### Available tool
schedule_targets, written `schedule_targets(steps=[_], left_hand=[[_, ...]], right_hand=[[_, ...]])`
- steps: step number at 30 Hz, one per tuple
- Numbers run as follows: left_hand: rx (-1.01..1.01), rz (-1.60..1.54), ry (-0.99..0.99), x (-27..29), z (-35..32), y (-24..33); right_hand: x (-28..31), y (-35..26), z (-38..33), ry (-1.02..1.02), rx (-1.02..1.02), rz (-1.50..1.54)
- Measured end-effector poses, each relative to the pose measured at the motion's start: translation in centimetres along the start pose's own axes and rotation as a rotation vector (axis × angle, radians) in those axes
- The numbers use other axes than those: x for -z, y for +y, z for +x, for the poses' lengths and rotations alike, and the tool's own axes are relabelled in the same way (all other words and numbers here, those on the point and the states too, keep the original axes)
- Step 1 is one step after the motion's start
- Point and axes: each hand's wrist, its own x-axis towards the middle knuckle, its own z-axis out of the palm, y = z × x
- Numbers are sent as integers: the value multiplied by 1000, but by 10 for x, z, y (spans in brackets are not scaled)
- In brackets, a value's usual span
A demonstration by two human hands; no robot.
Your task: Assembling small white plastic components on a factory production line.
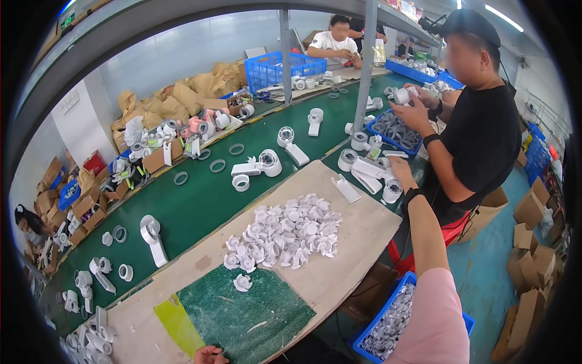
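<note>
My right hand (399,166) reaches far out to the right end of the bench, a black band on its wrist. It rests on a cluster of white fan housings (368,167); its fingers are hidden, so I cannot tell whether it grips one. Only the knuckles of my left hand (209,355) show at the lower edge, next to a green textured mat (254,318). A single white fan blade (242,283) lies on that mat. A heap of white fan blades (291,233) sits on the cardboard sheet (345,267) between my hands.
A green conveyor belt (200,203) carries scattered white housings and rings. A co-worker in a black shirt (479,139) on the right holds a white part over a blue tray of grey rings (394,130). A blue bin of bagged parts (391,330) stands below my right arm. Cardboard boxes line the floor.
</note>
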Motion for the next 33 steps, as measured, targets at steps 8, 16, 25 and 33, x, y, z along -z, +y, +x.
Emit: schedule_targets(steps=[8,16,25,33], left_hand=[[-23,-65,-100,7,8,-12],[39,-27,-89,20,7,-5],[-261,381,-265,84,109,77],[-525,923,311,88,277,76]], right_hand=[[5,63,65,213,428,-968],[-37,-28,59,76,555,-104],[-74,-215,-120,-332,828,44],[-100,-271,-309,-730,1205,-31]])
